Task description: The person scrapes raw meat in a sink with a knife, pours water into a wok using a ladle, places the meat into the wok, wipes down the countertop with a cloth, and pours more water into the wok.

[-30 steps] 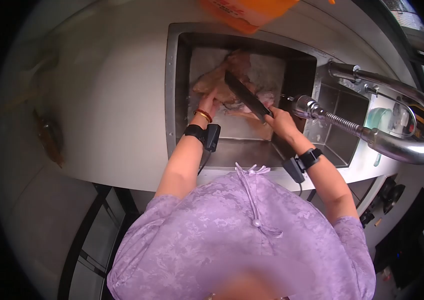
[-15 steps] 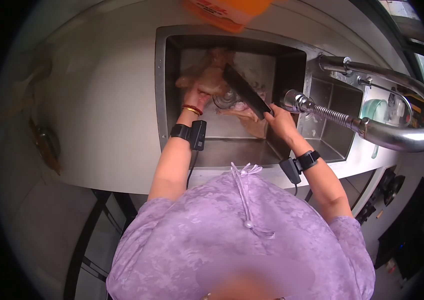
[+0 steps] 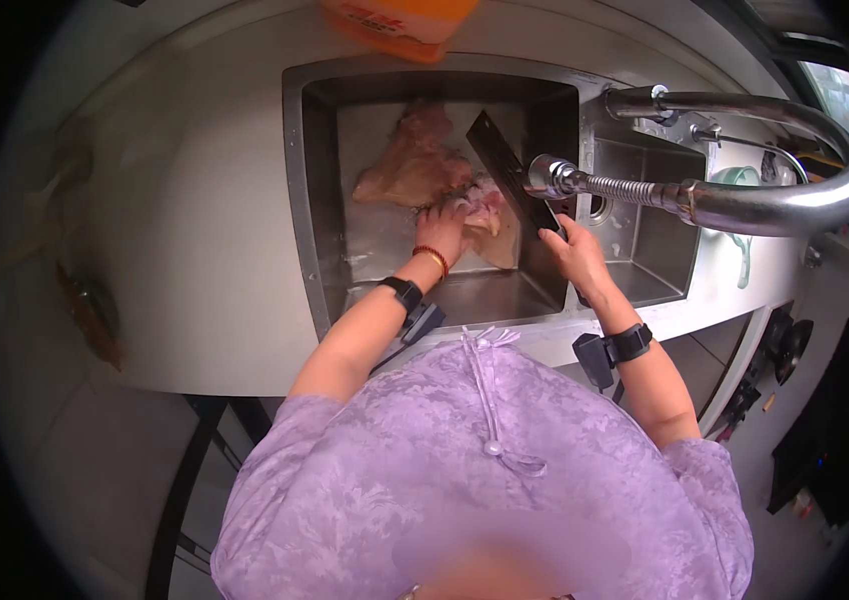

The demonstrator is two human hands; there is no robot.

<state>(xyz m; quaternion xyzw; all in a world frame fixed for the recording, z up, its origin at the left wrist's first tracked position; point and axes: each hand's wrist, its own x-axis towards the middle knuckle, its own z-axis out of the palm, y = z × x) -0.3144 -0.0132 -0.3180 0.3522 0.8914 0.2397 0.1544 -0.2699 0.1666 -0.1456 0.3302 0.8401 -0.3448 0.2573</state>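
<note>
My right hand (image 3: 582, 260) is closed round the handle of a dark cleaver (image 3: 513, 172), whose broad blade slants up and left over the large sink basin (image 3: 299, 180). A big piece of raw poultry (image 3: 407, 165), pale and pinkish, lies at the back left of the basin. Smaller cut pieces of raw poultry (image 3: 486, 205) lie in the middle, beside the blade. My left hand (image 3: 444, 231) rests at the left edge of these smaller pieces, fingers stretched forward and a little apart. Its fingertips touch or nearly touch the meat.
A chrome faucet (image 3: 785, 205) with a spring neck arches in from the right, its head close to the cleaver. A smaller basin (image 3: 635, 205) adjoins on the right, with a green strainer (image 3: 740, 180) beyond it. An orange container (image 3: 400, 25) stands behind the sink.
My left hand has left the big poultry piece and moved right and nearer to the smaller pieces. The cleaver has shifted slightly and stands more steeply. The view has moved a little.
</note>
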